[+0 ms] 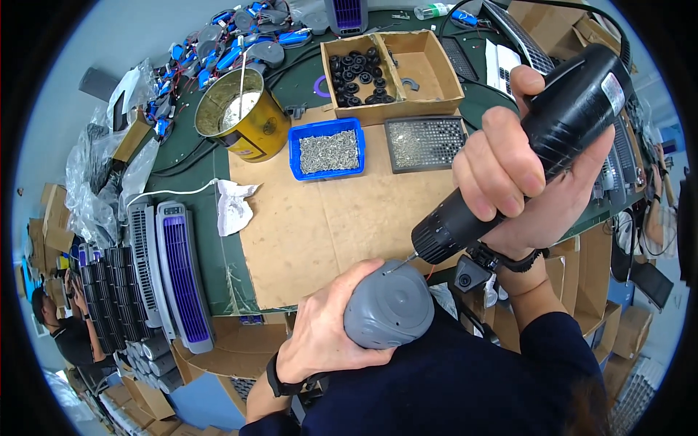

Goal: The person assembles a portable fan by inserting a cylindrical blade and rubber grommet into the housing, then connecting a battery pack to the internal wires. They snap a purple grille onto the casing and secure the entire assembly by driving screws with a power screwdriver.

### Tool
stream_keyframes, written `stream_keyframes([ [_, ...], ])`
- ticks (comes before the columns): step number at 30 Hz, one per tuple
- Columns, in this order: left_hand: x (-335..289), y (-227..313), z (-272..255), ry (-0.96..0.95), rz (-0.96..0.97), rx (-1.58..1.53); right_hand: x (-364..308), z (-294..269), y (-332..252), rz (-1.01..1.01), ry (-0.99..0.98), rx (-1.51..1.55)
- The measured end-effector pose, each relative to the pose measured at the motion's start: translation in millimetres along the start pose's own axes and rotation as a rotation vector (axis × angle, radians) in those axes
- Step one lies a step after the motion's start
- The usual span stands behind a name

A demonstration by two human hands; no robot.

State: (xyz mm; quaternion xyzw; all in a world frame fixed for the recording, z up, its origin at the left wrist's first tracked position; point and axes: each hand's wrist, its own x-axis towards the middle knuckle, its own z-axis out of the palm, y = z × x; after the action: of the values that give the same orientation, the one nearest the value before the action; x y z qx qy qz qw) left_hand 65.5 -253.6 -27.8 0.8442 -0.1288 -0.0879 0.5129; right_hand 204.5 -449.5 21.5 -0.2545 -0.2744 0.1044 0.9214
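Note:
My left hand (318,325) is wrapped round a grey, rounded plastic housing (390,305), held up near my body with its circular end facing up. My right hand (520,167) grips a black electric screwdriver (465,221), its fingers closed round the body. The tool slants down to the left, and its thin bit meets the rim of the housing's end. Whether a screw sits under the tip is too small to tell. Small holes show in the housing's face. Beyond the hands lie a blue tray of small screws (327,151) and a dark perforated screw plate (426,144).
A brown cardboard sheet (291,240) covers the green table (227,280). A yellow can (254,138) and a divided cardboard box (429,73) with black round parts stand at the back. Purple-grilled units (183,269) stand at left. Blue wired parts (240,54) crowd the far left. Another person (69,327) works at far left.

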Motion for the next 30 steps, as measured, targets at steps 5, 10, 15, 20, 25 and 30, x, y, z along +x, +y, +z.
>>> stream_keyframes([
  [5, -0.6, -1.0, 1.1, 0.005, 0.022, 0.027, -1.4, 0.3, 3.9, 0.004, -0.013, -0.019],
  [10, 1.1, -1.9, 1.2, 0.000, 0.036, 0.023, -0.6, -0.6, 5.8, 0.007, -0.022, -0.034],
  [15, 2.0, -2.3, 1.4, 0.009, 0.059, 0.033, -0.9, -2.2, 5.3, 0.000, -0.035, -0.025],
  [20, 2.4, -2.0, 0.7, -0.016, 0.061, 0.041, -1.6, -3.3, 4.5, -0.005, -0.041, -0.021],
  [25, 1.7, -1.3, 1.3, -0.010, 0.051, 0.039, -0.9, -2.5, 4.4, -0.005, -0.040, -0.015],
  [30, 1.3, -0.8, 1.6, -0.010, 0.052, 0.034, -1.9, -3.5, 3.4, -0.004, -0.030, -0.009],
])
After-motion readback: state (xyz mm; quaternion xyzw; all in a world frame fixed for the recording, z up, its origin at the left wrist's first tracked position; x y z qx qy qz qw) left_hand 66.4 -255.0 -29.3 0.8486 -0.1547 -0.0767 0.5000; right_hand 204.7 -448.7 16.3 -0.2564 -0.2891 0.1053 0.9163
